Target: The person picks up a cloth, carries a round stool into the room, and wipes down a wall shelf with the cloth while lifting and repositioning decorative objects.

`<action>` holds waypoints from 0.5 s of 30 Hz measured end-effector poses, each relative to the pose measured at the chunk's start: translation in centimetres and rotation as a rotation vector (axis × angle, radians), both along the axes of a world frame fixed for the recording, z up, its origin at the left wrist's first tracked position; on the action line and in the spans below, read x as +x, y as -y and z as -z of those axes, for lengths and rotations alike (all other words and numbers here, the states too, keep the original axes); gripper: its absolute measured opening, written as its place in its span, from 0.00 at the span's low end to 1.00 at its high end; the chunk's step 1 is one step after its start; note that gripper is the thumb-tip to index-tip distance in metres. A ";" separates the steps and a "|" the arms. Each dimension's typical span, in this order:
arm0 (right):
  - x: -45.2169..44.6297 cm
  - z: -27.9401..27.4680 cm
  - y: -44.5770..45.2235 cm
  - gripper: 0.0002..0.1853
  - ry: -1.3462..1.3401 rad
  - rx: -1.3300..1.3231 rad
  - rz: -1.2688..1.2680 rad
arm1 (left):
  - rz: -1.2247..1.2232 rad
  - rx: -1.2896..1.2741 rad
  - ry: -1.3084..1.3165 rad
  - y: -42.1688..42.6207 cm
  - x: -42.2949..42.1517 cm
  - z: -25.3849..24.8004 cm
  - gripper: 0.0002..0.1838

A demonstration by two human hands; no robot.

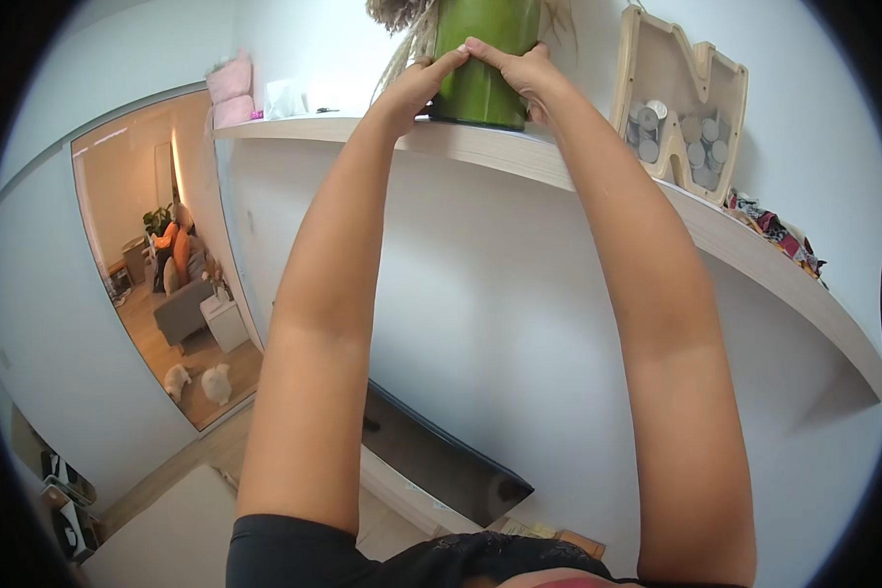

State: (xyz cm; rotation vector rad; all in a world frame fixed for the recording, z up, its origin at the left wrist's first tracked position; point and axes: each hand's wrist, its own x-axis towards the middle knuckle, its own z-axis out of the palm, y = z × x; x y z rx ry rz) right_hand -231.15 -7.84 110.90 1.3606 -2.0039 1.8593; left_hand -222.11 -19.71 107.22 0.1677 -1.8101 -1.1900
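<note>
Both my arms reach up to a green vase [482, 93] at the top of the view, on a pale wooden wall shelf [480, 144]. My left hand [416, 86] wraps round the vase's left side, its thumb across the front. From the right, my right hand [527, 73] holds the other side, and the two thumbs nearly meet at the front. Dried stems [402, 39] hang beside the vase at the left. The vase's top is cut off by the frame, and its far side is hidden.
Right along the shelf are an N-shaped wooden box [691, 122] with coins and a patterned cloth bundle [779, 235]. Pink bags [231, 93] sit at its left end. Below are a television [441, 456] and a mirror or doorway [162, 255] at the left.
</note>
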 end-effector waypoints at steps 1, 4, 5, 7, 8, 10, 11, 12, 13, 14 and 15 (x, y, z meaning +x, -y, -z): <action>-0.2 0.0 -0.1 0.56 0.001 -0.003 0.004 | 0.008 -0.006 -0.014 0.1 -0.2 0.1 0.51; -0.4 0.2 -0.9 0.54 -0.142 -0.053 -0.163 | 0.032 -0.008 -0.140 0.3 0.0 0.4 0.52; -0.1 0.3 -0.9 0.52 -0.171 -0.094 -0.177 | 0.032 -0.008 -0.138 0.3 0.2 0.4 0.52; 0.6 0.1 -1.3 0.51 -0.196 -0.145 -0.199 | -0.023 -0.059 -0.233 -0.9 1.6 -0.2 0.50; 1.0 -0.4 -1.8 0.51 -0.247 -0.135 -0.253 | -0.048 -0.078 -0.247 -1.6 2.5 -0.5 0.46; 3.0 -1.2 -4.3 0.51 -0.297 -0.126 -0.307 | -0.044 -0.087 -0.300 -4.4 4.7 -1.1 0.45; 5.2 -1.1 -6.8 0.46 -0.320 -0.123 -0.368 | -0.037 -0.090 -0.352 -5.5 5.4 -1.3 0.43; 6.8 -1.2 -8.7 0.42 -0.344 -0.120 -0.429 | -0.028 -0.092 -0.372 -5.9 5.8 -1.7 0.42; 7.6 -1.7 -9.7 0.42 -0.344 -0.120 -0.427 | -0.082 -0.084 -0.368 -6.8 6.6 -2.4 0.40; 8.3 -2.3 -10.6 0.43 -0.316 -0.074 -0.371 | -0.108 -0.126 -0.388 -7.8 7.3 -2.7 0.35; 8.6 -2.8 -11.2 0.44 -0.289 -0.027 -0.312 | -0.131 -0.168 -0.409 -9.8 8.4 -3.1 0.31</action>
